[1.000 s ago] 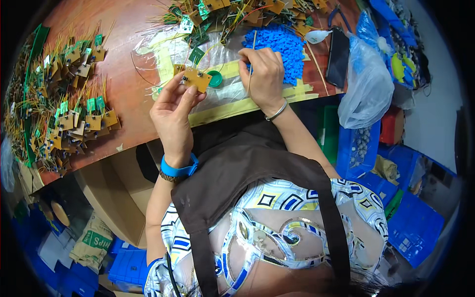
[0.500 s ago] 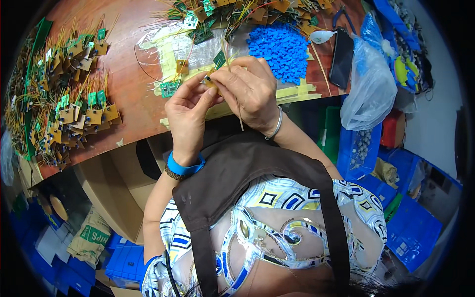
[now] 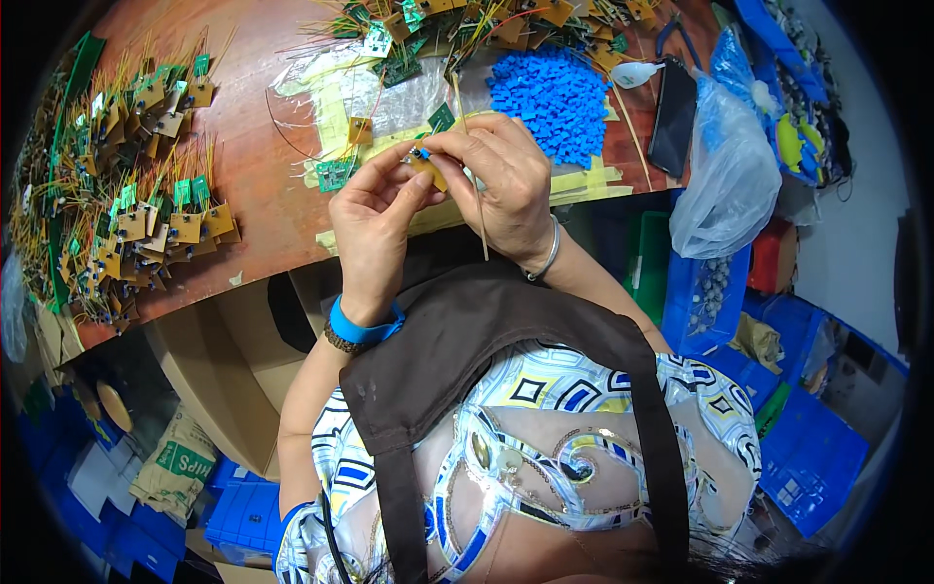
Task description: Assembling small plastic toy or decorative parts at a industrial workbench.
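Above the table's near edge, my left hand point(image 3: 377, 216) is closed, pinching a small tan circuit board point(image 3: 428, 173) between thumb and fingers. My right hand point(image 3: 506, 185) meets it there, its fingertips at a small blue piece point(image 3: 423, 153) on the board's upper edge. A thin wooden stick point(image 3: 482, 219) is tucked in the same right hand and points toward my lap. Just beyond the fingertips sits a small green circuit board point(image 3: 442, 118); whether it is wired to the tan one is hidden. Another tan board point(image 3: 360, 130) and a green board point(image 3: 336, 175) lie left of my hands.
Behind my right hand lies a heap of small blue pieces point(image 3: 550, 102). Wired boards point(image 3: 175, 224) crowd the table's left, with more point(image 3: 467, 24) at the back. To the right are a phone point(image 3: 671, 117) and a hanging plastic bag point(image 3: 725, 190). A cardboard box point(image 3: 219, 365) stands below the edge.
The tan board has turned, showing more of its face, and a blue piece now shows at its edge. My right hand and the stick have shifted slightly right.
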The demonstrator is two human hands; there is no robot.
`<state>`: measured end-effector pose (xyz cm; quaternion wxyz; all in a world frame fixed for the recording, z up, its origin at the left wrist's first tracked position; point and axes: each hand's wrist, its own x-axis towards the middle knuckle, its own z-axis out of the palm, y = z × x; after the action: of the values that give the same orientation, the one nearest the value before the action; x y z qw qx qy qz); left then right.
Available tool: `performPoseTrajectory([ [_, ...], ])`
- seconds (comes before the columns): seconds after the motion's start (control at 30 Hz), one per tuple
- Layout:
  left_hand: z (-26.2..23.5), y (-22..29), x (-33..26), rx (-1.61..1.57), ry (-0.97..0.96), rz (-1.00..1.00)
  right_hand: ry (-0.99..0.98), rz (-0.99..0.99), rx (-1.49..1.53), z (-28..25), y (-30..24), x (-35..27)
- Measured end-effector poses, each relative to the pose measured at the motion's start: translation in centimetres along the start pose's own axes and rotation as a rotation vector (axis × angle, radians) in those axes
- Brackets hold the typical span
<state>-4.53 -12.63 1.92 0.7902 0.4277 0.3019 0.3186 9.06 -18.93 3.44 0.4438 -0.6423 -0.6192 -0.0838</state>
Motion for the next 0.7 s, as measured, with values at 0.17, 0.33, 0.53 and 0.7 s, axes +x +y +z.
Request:
performPoseTrajectory([
  [0.17, 0.01, -0.25, -0.07, -0.015, 0.0, -0.009, 0.004, 0.016, 0.024, 0.12, -0.17, -0.02],
  [0.33, -0.04, -0.22, 0.08, -0.014, -0.009, -0.004, 0.003, 0.027, 0.023, 0.27, -0.11, 0.0],
  [0.53, -0.09, 0.36, 0.19, -0.068, 0.06, -0.041, -0.013, 0.058, 0.101, 0.34, -0.49, 0.54],
  [0.7, -0.29, -0.21, 0.55, -0.064, 0.064, -0.027, -0.076, 0.128, 0.117, 0.06, -0.92, 0.8],
])
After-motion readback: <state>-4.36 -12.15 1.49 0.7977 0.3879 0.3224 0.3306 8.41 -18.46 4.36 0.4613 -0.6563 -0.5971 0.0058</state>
